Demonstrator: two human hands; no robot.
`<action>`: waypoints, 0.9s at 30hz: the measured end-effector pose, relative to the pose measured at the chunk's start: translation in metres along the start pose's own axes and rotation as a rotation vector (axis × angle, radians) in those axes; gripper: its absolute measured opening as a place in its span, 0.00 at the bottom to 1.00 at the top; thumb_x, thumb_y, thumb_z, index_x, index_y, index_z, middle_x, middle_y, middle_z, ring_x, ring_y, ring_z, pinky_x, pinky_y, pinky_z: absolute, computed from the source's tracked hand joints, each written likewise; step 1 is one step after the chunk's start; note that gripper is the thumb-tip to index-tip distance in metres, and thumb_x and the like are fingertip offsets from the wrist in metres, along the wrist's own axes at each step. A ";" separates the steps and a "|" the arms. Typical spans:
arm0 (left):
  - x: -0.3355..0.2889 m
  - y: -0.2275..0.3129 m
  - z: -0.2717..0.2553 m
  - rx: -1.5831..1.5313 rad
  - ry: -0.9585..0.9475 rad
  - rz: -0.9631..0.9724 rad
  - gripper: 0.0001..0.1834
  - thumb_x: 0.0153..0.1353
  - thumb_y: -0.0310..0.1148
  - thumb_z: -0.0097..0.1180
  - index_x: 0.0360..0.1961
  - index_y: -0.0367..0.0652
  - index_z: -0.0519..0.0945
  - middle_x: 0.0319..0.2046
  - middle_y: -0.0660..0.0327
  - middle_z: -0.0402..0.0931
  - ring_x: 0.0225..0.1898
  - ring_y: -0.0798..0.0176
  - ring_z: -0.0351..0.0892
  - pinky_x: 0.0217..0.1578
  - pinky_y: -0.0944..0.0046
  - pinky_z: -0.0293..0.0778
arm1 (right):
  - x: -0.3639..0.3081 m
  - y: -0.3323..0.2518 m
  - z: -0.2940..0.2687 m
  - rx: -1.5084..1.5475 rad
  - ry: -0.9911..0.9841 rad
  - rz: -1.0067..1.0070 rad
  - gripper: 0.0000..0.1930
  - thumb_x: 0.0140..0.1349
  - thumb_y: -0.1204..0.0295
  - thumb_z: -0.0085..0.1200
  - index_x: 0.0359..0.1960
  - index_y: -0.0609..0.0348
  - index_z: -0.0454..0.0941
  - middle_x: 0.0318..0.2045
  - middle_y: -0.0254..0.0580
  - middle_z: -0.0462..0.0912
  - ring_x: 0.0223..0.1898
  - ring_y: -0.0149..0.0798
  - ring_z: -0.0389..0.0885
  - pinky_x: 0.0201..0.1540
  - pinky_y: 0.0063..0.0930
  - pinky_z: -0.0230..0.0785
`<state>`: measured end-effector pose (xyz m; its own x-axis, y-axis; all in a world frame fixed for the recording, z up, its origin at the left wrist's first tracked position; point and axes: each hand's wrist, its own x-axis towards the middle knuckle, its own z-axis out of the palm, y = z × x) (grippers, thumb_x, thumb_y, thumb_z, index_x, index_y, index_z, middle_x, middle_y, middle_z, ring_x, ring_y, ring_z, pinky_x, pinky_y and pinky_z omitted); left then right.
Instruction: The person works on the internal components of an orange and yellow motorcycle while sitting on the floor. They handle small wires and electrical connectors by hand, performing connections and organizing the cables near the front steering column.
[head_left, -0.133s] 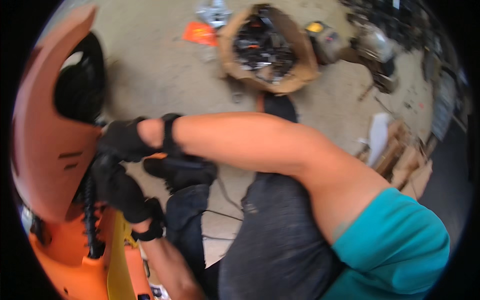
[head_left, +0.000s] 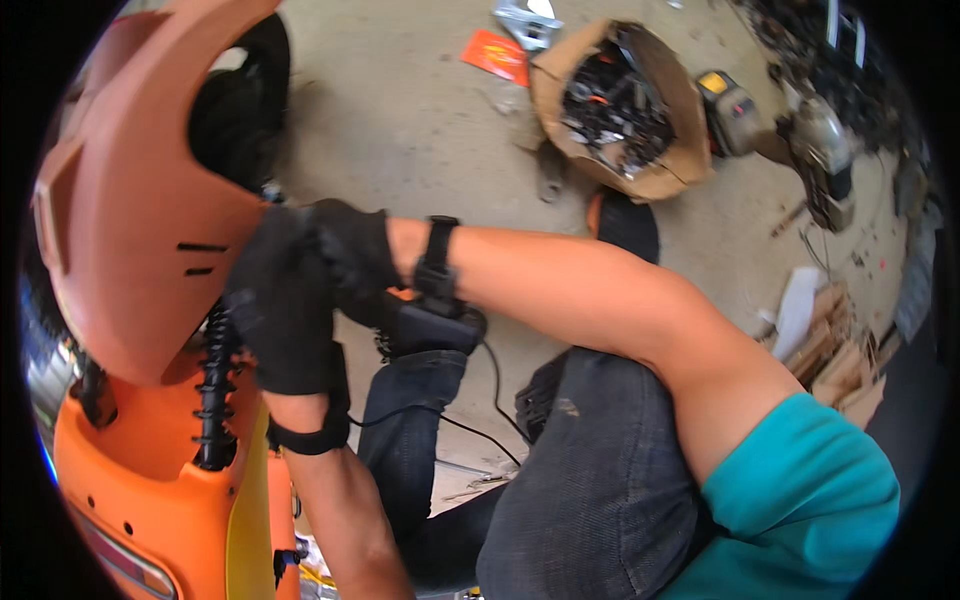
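Black gloves cover both my hands, which meet at the pointed inner edge of a dull orange fender (head_left: 140,270). My left hand (head_left: 285,320) shows its back, with fingers curled in close to the fender edge. Reaching across from the right, my right hand (head_left: 350,250) is closed and pressed against the left one. What they grip is hidden by the gloves. A black coil-spring shock absorber (head_left: 215,385) stands just below, rising from the brighter orange body panel (head_left: 110,480). Behind the fender shows a black tyre (head_left: 245,125).
A torn cardboard box (head_left: 560,80) full of dark small parts stands on the concrete floor. Nearby lie an orange packet (head_left: 495,57), a cordless power tool (head_left: 728,110) and flattened cardboard (head_left: 840,350). A black cable (head_left: 470,430) runs by my legs (head_left: 590,470).
The whole view has shifted, so the fender, box and hands sit further right in the picture. Both hands remain together at the fender edge.
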<state>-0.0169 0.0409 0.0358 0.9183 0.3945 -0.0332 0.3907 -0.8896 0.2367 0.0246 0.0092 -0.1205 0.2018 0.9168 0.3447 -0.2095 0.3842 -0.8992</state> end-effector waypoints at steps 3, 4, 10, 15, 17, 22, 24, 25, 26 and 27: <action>-0.007 0.005 0.003 -0.031 -0.081 -0.133 0.07 0.63 0.29 0.55 0.37 0.37 0.80 0.31 0.48 0.79 0.34 0.44 0.79 0.36 0.55 0.74 | -0.008 -0.012 -0.007 0.157 0.121 -0.097 0.09 0.53 0.77 0.60 0.37 0.56 0.77 0.27 0.35 0.79 0.27 0.36 0.79 0.30 0.28 0.71; -0.015 0.007 0.000 -0.001 -0.059 -0.178 0.06 0.64 0.29 0.54 0.36 0.37 0.79 0.29 0.49 0.78 0.31 0.46 0.79 0.34 0.55 0.74 | -0.009 -0.015 -0.015 0.013 0.086 -0.120 0.12 0.54 0.77 0.59 0.42 0.58 0.77 0.34 0.36 0.80 0.33 0.35 0.79 0.37 0.30 0.73; -0.069 0.027 0.017 -0.578 0.122 -0.715 0.09 0.68 0.30 0.48 0.37 0.36 0.78 0.23 0.59 0.77 0.22 0.68 0.73 0.25 0.66 0.67 | -0.010 -0.041 -0.023 -0.139 -0.166 0.292 0.13 0.65 0.68 0.48 0.46 0.63 0.75 0.38 0.47 0.80 0.39 0.44 0.79 0.44 0.36 0.72; -0.082 0.017 0.022 -0.828 0.033 -0.828 0.08 0.67 0.29 0.45 0.38 0.37 0.76 0.23 0.63 0.75 0.21 0.74 0.68 0.24 0.72 0.63 | -0.020 -0.071 -0.020 -0.017 -0.017 0.681 0.24 0.65 0.53 0.46 0.48 0.63 0.73 0.42 0.54 0.81 0.43 0.50 0.81 0.48 0.42 0.70; -0.077 0.014 0.021 -0.856 -0.006 -0.842 0.09 0.67 0.29 0.45 0.39 0.36 0.76 0.23 0.64 0.74 0.22 0.74 0.68 0.24 0.73 0.63 | -0.017 -0.076 -0.025 -0.054 -0.024 0.721 0.23 0.65 0.53 0.46 0.48 0.62 0.73 0.41 0.53 0.82 0.41 0.50 0.81 0.47 0.42 0.70; -0.066 0.017 0.023 -0.938 -0.060 -0.923 0.08 0.68 0.31 0.50 0.38 0.37 0.77 0.22 0.66 0.74 0.22 0.75 0.69 0.24 0.73 0.65 | -0.031 -0.074 -0.041 0.061 -0.021 0.659 0.19 0.61 0.57 0.51 0.40 0.62 0.77 0.32 0.46 0.81 0.32 0.39 0.79 0.37 0.35 0.72; -0.066 0.019 0.027 -0.924 -0.070 -0.903 0.08 0.68 0.31 0.51 0.38 0.37 0.77 0.23 0.66 0.75 0.21 0.75 0.70 0.24 0.73 0.66 | -0.043 -0.077 -0.049 0.280 -0.020 0.725 0.16 0.59 0.60 0.53 0.35 0.63 0.77 0.26 0.40 0.78 0.25 0.31 0.73 0.30 0.30 0.70; -0.065 0.017 0.026 -0.889 -0.153 -0.898 0.10 0.68 0.33 0.52 0.39 0.37 0.78 0.26 0.63 0.77 0.26 0.74 0.72 0.28 0.72 0.69 | -0.046 -0.078 -0.054 0.275 0.021 0.715 0.14 0.60 0.62 0.54 0.35 0.62 0.78 0.26 0.37 0.78 0.24 0.30 0.73 0.27 0.29 0.69; -0.063 0.017 0.029 -0.851 -0.041 -0.847 0.11 0.69 0.34 0.52 0.43 0.36 0.78 0.30 0.61 0.78 0.29 0.73 0.74 0.32 0.70 0.71 | -0.048 -0.079 -0.060 0.330 0.062 0.714 0.12 0.61 0.64 0.55 0.37 0.62 0.77 0.26 0.36 0.78 0.24 0.28 0.73 0.26 0.26 0.68; -0.060 0.015 0.029 -0.807 0.034 -0.831 0.13 0.69 0.35 0.52 0.46 0.35 0.78 0.33 0.59 0.78 0.32 0.71 0.75 0.36 0.69 0.73 | -0.048 -0.082 -0.065 0.374 0.068 0.766 0.11 0.62 0.65 0.55 0.38 0.61 0.77 0.26 0.34 0.77 0.24 0.26 0.73 0.25 0.24 0.67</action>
<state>-0.0644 -0.0028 0.0128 0.3910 0.8052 -0.4459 0.7071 0.0473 0.7055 0.0938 -0.0733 -0.0810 -0.0702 0.9343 -0.3496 -0.6109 -0.3173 -0.7253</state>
